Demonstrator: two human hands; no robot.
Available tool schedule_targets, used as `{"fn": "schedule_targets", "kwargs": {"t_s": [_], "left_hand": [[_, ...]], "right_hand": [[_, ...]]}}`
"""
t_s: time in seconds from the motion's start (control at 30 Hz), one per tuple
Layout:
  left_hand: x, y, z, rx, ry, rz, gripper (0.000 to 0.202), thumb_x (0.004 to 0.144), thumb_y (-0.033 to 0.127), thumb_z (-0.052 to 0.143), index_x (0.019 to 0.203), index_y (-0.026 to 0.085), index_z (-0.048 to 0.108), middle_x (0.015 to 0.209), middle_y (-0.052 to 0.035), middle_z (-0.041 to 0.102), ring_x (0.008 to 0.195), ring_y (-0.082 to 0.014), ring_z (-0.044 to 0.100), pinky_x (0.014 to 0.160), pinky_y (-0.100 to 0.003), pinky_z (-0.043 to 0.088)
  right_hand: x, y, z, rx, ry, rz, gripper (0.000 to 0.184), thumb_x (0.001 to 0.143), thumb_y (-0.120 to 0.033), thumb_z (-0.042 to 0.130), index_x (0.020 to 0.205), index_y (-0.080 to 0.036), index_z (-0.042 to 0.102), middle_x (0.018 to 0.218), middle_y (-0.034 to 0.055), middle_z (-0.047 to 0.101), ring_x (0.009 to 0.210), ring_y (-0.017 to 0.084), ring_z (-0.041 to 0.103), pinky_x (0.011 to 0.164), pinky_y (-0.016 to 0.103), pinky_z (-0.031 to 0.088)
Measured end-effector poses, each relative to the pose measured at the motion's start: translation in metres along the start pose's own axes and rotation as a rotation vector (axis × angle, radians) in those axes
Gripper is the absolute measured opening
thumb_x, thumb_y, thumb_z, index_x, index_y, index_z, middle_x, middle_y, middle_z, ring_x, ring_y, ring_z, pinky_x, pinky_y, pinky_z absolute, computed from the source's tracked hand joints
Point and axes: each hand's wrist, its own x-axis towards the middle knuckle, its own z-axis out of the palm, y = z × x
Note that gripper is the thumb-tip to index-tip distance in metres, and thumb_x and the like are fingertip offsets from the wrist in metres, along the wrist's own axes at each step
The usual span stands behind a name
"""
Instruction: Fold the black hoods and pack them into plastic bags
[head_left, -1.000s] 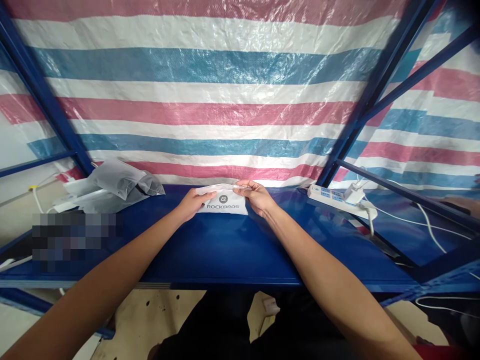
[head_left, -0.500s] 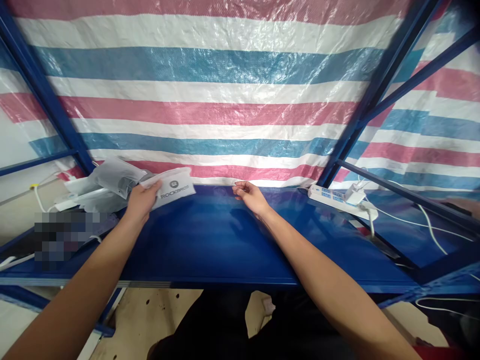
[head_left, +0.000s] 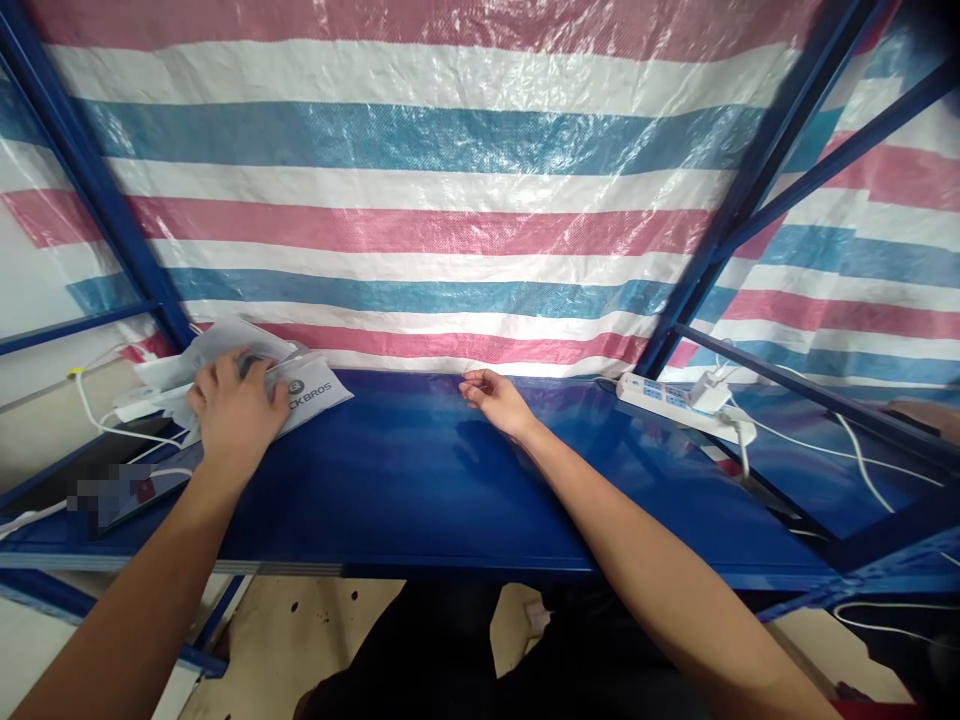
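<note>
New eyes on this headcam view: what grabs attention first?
Likely the shiny red, white and blue striped sheet, filling the background behind the blue table. Next, the left hand, fingers spread over the pile of translucent bags at the table's left, with a pale printed bag just right of it. The right hand, loosely curled, is near the table's back edge, around the middle.

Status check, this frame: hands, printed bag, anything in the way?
Left hand open over gray bags. Right hand above blue table, fingers partly curled, nothing visible in it. Printed bag alongside, start of lettering hidden by left hand.
</note>
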Motion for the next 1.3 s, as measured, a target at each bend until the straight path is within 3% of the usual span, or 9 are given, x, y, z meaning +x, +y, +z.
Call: {"fn": "schedule_targets", "kwargs": {"t_s": [0.13,0.37,0.6,0.7,0.77,0.93,1.07,1.17,1.3], "left_hand": [[0.022,0.010,0.011,-0.052,-0.004,0.062,0.045,0.102,0.048,0.060,0.124,0.015,0.080,0.172,-0.0219,0.045,0.158,-0.0554,0.032,0.125,-0.082,0.023],[0.050,0.009,0.039,-0.042,-0.171,0.063,0.058,0.099,0.052,0.066,0.129,0.003,0.074,0.162,-0.0326,0.055,0.158,-0.0609,0.030,0.120,-0.091,0.008],[0.058,0.030,0.006,-0.197,0.130,0.004,0.086,0.107,0.036,0.059,0.171,-0.006,0.020,0.183,-0.0327,0.012,0.168,-0.0534,0.010,0.125,-0.087,0.013],[0.068,0.056,-0.009,-0.311,0.247,0.111,0.087,0.109,0.043,0.058,0.172,-0.003,0.019,0.184,-0.0295,0.011,0.172,-0.0438,0.008,0.135,-0.073,0.009],[0.069,0.077,-0.012,-0.472,0.264,0.175,0.083,0.108,0.046,0.062,0.174,0.012,0.027,0.185,-0.0208,0.019,0.173,-0.0359,0.014,0.140,-0.059,0.013],[0.034,0.129,0.018,-0.836,0.136,0.155,0.060,0.099,0.046,0.074,0.153,0.024,0.058,0.166,-0.0141,0.051,0.158,-0.0349,0.046,0.129,-0.051,0.042],[-0.011,0.152,0.058,-1.003,-0.225,0.143,0.033,0.093,0.043,0.078,0.119,0.023,0.071,0.138,-0.0128,0.069,0.129,-0.0325,0.069,0.109,-0.046,0.059],[-0.028,0.152,0.077,-1.087,-0.398,0.122,0.042,0.091,0.042,0.080,0.128,0.025,0.068,0.138,-0.0121,0.069,0.124,-0.0311,0.071,0.099,-0.043,0.062],[-0.025,0.142,0.082,-1.194,-0.349,0.137,0.071,0.091,0.036,0.079,0.156,0.027,0.052,0.133,-0.0095,0.070,0.118,-0.0250,0.073,0.103,-0.040,0.061]], "right_hand": [[0.000,-0.001,-0.001,-0.023,-0.005,-0.003,0.039,0.082,-0.046,0.088,0.108,-0.023,0.069,0.104,0.0050,0.077,0.088,0.019,0.072,0.080,0.034,0.060],[0.002,0.003,-0.002,-0.061,0.001,-0.001,0.040,0.082,-0.047,0.087,0.110,-0.023,0.071,0.106,0.0066,0.078,0.094,0.021,0.073,0.084,0.035,0.061],[0.002,0.003,-0.002,-0.074,-0.022,0.002,0.039,0.084,-0.045,0.086,0.112,-0.022,0.069,0.104,0.0068,0.078,0.095,0.021,0.074,0.085,0.037,0.061],[0.003,0.005,-0.003,-0.066,-0.019,-0.002,0.040,0.084,-0.044,0.086,0.113,-0.022,0.069,0.103,0.0060,0.078,0.095,0.021,0.074,0.085,0.036,0.061],[0.005,0.006,-0.004,-0.066,-0.002,-0.007,0.040,0.084,-0.045,0.086,0.113,-0.022,0.069,0.103,0.0054,0.078,0.094,0.020,0.074,0.085,0.035,0.061],[0.006,0.002,-0.014,-0.138,0.105,0.003,0.055,0.086,-0.054,0.084,0.127,-0.022,0.067,0.123,0.0104,0.076,0.103,0.023,0.075,0.089,0.038,0.062],[0.001,-0.005,-0.022,-0.184,0.149,0.049,0.087,0.080,-0.060,0.091,0.153,-0.026,0.058,0.154,0.0155,0.064,0.126,0.030,0.071,0.103,0.043,0.060],[-0.001,-0.008,-0.024,-0.193,0.125,0.037,0.090,0.078,-0.061,0.094,0.153,-0.024,0.060,0.144,0.0140,0.072,0.125,0.032,0.071,0.109,0.046,0.056],[-0.001,-0.012,-0.024,-0.239,0.078,-0.049,0.059,0.081,-0.063,0.089,0.122,-0.022,0.078,0.115,0.0092,0.080,0.104,0.030,0.074,0.099,0.046,0.059]]}}
